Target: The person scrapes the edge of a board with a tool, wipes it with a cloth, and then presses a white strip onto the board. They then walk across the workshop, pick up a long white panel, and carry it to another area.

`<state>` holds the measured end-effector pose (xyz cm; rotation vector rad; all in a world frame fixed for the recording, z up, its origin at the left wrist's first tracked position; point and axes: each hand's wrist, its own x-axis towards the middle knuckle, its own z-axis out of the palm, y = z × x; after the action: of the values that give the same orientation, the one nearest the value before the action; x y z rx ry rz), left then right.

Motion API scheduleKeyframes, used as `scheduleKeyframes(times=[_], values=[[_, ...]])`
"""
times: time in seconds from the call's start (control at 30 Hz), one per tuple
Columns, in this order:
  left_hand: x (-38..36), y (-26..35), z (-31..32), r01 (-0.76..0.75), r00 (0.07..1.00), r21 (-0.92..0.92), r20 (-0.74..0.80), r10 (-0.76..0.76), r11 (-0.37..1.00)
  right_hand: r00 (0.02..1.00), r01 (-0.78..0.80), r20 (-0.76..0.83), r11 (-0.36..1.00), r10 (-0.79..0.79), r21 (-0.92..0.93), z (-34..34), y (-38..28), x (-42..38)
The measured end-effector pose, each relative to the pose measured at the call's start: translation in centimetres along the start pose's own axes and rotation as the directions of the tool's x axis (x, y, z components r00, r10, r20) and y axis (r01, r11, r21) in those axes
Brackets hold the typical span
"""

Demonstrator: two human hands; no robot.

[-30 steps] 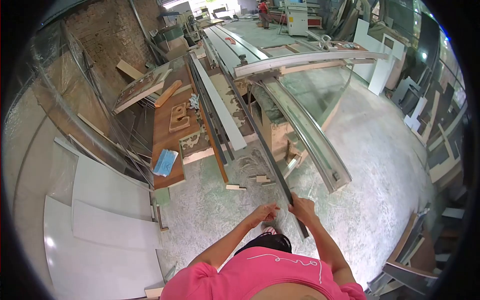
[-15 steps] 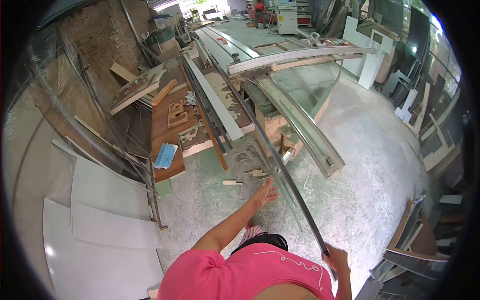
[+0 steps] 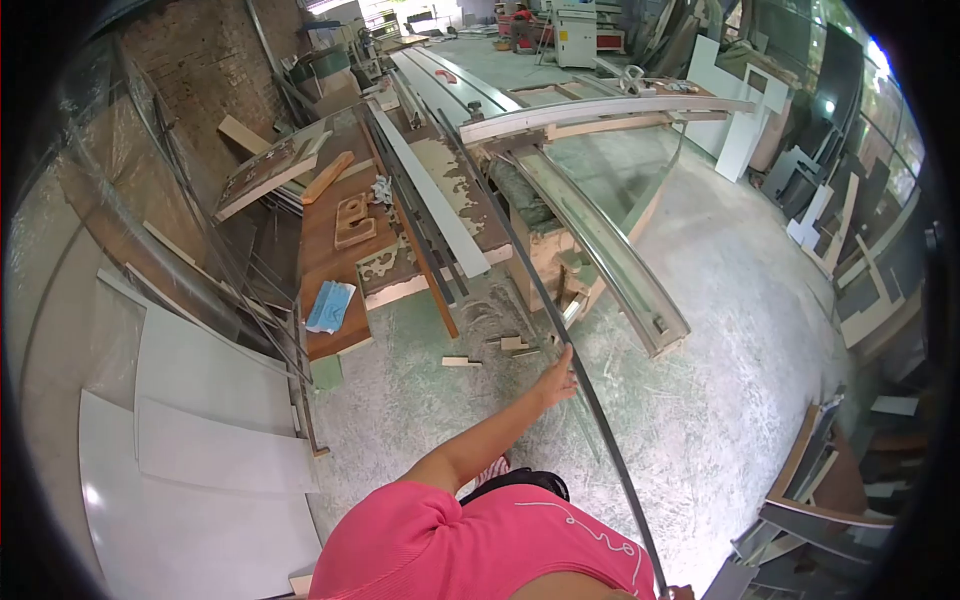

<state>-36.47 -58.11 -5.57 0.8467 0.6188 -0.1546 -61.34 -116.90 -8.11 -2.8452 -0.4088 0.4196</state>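
A long, narrow dark strip [image 3: 606,432] runs from the saw table down toward my body. My left hand [image 3: 557,380] is at the strip's middle stretch, its thumb along the near side and its fingers curled against it. At the bottom edge of the view, my right hand [image 3: 680,592] is on the strip's near end; most of that hand is cut off. The strip's far part lies along the sliding saw table [image 3: 425,80], beside a pale flat board [image 3: 425,190].
A metal rail [image 3: 600,250] juts out right of the strip. Left stands a brown worktop [image 3: 325,255] with a blue packet [image 3: 330,306]. Small wood offcuts [image 3: 461,361] lie on the floor. White sheets [image 3: 215,440] lean at left; a person [image 3: 522,30] is far back.
My left hand has gone from open beside the strip to closing on it. My right hand has drawn back and down with the strip's near end, nearly out of view.
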Motion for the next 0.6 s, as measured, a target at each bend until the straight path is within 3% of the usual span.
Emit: scheduleKeyframes(times=[0.03, 0.1, 0.17, 0.23, 0.5, 0.53, 0.57, 0.6], values=[[0.0, -0.7, 0.1, 0.037, 0.997, 0.061, -0.067, -0.033, 0.997, 0.988, -0.107, 0.116, 0.994, 0.106, 0.010, 2.4, 1.6, -1.1], [0.0, -2.2, 0.5, 0.109, 0.987, 0.007, -0.120, -0.108, 0.994, 0.888, -0.323, 0.342, 0.946, 0.307, -0.010, 5.1, 3.5, -2.5], [0.1, -3.4, 0.7, 0.182, 0.969, -0.047, -0.161, -0.187, 0.982, 0.900, -0.318, 0.337, 0.945, 0.276, 0.076, 4.7, 3.0, -3.1], [0.3, -4.4, 0.6, 0.191, 0.976, -0.191, 0.139, -0.166, 0.963, 0.910, -0.336, 0.309, 0.930, 0.278, 0.152, 4.0, 1.6, -3.2], [-2.8, -3.4, 2.7, 0.196, 0.976, -0.181, 0.127, -0.175, 0.964, 0.894, -0.405, 0.311, 0.880, 0.323, 0.250, -0.5, -3.7, -3.1], [-3.3, -3.4, 3.1, 0.194, 0.978, -0.157, 0.106, -0.179, 0.968, 0.882, -0.432, 0.318, 0.868, 0.349, 0.247, -0.2, -3.2, -3.5], [-3.5, -3.7, 3.3, 0.189, 0.979, -0.161, 0.109, -0.173, 0.969, 0.942, -0.321, 0.183, 0.917, 0.282, 0.237, 5.4, 1.7, -4.9], [-3.7, -4.3, 3.4, 0.192, 0.976, -0.150, 0.129, -0.174, 0.970, 0.943, -0.317, 0.178, 0.918, 0.280, 0.236, 6.2, 3.3, -5.6]])
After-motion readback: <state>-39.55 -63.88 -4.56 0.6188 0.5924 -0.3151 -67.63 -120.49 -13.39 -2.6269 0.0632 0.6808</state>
